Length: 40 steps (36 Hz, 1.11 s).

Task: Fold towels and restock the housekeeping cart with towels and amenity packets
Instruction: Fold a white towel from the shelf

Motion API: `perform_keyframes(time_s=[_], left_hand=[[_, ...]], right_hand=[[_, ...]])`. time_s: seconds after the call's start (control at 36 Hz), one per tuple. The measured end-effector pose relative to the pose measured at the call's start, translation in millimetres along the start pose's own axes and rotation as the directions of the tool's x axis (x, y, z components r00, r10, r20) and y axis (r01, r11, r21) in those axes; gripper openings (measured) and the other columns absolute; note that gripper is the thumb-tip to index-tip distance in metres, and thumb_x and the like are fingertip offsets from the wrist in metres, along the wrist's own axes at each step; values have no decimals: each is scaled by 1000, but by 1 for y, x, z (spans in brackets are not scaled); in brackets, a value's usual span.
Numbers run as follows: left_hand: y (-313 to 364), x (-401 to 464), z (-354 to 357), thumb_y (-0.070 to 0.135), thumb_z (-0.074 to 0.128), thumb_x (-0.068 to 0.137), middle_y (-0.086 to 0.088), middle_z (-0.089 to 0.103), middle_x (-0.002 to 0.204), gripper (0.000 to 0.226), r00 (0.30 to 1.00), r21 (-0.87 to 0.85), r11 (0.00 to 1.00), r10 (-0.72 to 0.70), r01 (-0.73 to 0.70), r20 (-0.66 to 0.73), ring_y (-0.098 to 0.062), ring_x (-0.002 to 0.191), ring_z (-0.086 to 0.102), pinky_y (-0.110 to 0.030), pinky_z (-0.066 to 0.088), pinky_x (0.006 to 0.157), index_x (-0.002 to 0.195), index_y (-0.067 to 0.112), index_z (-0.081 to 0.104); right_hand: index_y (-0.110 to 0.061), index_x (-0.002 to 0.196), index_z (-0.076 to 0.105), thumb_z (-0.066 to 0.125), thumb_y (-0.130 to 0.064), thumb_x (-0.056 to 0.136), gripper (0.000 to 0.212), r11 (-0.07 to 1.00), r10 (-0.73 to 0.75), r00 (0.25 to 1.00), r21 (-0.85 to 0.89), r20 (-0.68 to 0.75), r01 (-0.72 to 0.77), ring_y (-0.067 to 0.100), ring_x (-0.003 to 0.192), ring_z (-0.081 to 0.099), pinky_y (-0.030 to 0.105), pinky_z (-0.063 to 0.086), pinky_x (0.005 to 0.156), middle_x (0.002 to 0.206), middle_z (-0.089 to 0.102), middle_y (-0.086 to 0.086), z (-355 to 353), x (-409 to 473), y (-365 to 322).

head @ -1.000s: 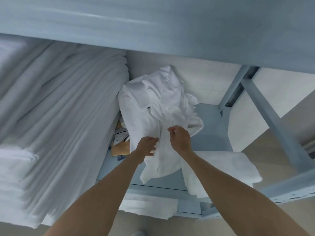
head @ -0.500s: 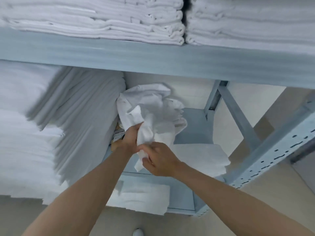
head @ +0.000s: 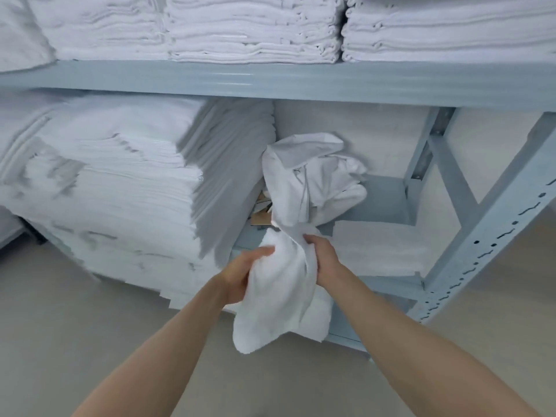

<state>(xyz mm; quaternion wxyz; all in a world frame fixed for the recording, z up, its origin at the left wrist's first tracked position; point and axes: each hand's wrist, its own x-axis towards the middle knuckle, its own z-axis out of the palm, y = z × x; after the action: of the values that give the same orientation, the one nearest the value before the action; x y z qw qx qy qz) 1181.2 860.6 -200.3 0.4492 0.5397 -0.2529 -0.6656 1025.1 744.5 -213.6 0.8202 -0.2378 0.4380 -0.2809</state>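
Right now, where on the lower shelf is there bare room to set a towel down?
Bare shelf shows right of the crumpled pile, up to the rack's brace. Crowded: tall folded stack fills the left, a flat towel covers the front right, and both hands grip a towel.

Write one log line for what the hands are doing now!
left hand: grips towel | right hand: grips towel | towel: crumpled, at lower shelf
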Motion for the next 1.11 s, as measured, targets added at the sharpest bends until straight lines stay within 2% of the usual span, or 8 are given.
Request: perform_keyframes(time_s=[0.17,0.31,0.39,0.56,0.75,0.86,1.0,1.11], left_hand=[[-28,-38,-46,15,67,73,-9,69,110,38,968,-54,996,-54,69,244,-27,105,63,-41,49,98,110,8,72],[-58,-46,-87,10,60,80,-21,70,118,47,977,142,974,-157,178,-146,-38,107,68,-49,55,96,121,-11,60],[-61,-47,-100,22,59,95,-13,68,120,41,944,145,985,-40,92,-327,-31,103,69,-45,56,90,131,5,58],[-40,-51,-76,50,79,74,7,62,134,80,999,185,982,41,-42,10,-21,122,59,-46,53,94,144,35,43],[-57,-55,-47,36,77,84,14,75,97,19,916,343,869,397,-356,-55,-8,91,70,-17,52,69,101,31,71],[-62,-62,-53,43,63,96,-1,47,61,50,920,514,810,381,-284,-92,-15,58,43,-20,29,52,61,13,44],[-40,-79,-50,43,46,104,-15,46,58,59,859,723,608,511,-328,-40,-27,55,44,-32,28,57,60,3,43],[-9,-90,-32,36,49,104,-13,47,58,53,787,773,470,614,-427,62,-21,56,43,-34,31,60,61,5,45]], right_hand=[[-1,108,62,47,-21,95,28,986,-75,983,160,165,49,31,86,64,39,49,89,95,64,14,18,-30,7],[-6,84,77,47,-25,97,38,964,-200,957,219,209,153,23,76,71,29,57,68,79,72,8,27,-44,12],[-9,76,80,51,-26,94,38,958,-239,944,216,229,190,20,74,74,26,58,63,77,74,6,35,-56,21],[-15,88,81,48,-27,99,36,959,-282,941,28,186,281,16,75,75,26,58,59,82,78,1,46,-74,49],[-19,105,68,51,-4,100,23,802,-476,874,-362,97,476,-5,75,70,10,53,65,87,74,-12,39,-103,78],[-13,129,55,51,-3,100,31,834,-458,888,-364,-40,414,-8,74,66,8,50,64,108,64,0,19,-122,77],[-2,125,65,64,-31,95,42,863,-348,913,-452,-211,225,27,113,62,39,45,107,130,64,14,-10,-142,70],[-13,103,75,67,-41,91,31,765,-280,938,-638,-204,90,11,78,74,19,55,63,105,75,5,-23,-157,74]])
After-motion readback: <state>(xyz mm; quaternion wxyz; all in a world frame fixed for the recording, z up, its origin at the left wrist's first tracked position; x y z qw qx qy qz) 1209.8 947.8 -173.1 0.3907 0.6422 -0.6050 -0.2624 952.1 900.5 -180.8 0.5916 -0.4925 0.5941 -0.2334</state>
